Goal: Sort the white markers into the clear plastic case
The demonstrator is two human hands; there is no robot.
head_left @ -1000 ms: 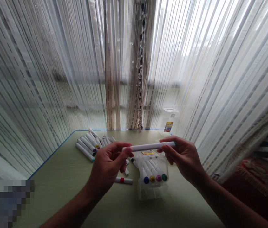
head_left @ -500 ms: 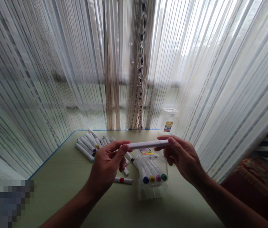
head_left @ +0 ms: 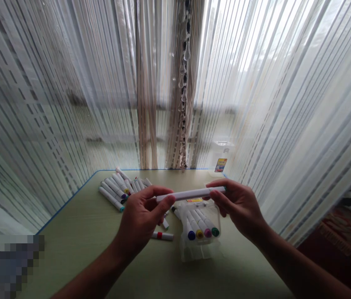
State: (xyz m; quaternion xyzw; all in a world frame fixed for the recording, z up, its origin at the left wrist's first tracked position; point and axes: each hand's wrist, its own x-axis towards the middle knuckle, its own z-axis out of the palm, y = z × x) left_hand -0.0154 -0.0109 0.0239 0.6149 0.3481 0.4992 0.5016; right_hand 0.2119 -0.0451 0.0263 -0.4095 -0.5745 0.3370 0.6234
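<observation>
A white marker [head_left: 190, 194] is held level above the table between my two hands. My left hand [head_left: 144, 214] pinches its left end between thumb and fingers. At the other end, a bit of green shows at the tip, where my right hand [head_left: 236, 203] is closed on it. Just below the marker stands a clear plastic case [head_left: 200, 250] with several markers lying in it, their blue, yellow, pink and green ends facing me. A white marker with a red band [head_left: 164, 236] lies on the table left of the case, partly hidden by my left hand.
Several white markers [head_left: 113, 189] lie in a loose pile at the back left of the pale green table [head_left: 78, 241]. A clear container with a yellow label [head_left: 221, 165] stands at the back right. Sheer striped curtains [head_left: 106, 83] hang behind the table.
My right fingers have shifted on the marker, and its green tip now shows. My left thumb sits slightly farther along it. The case and the pile have stayed put.
</observation>
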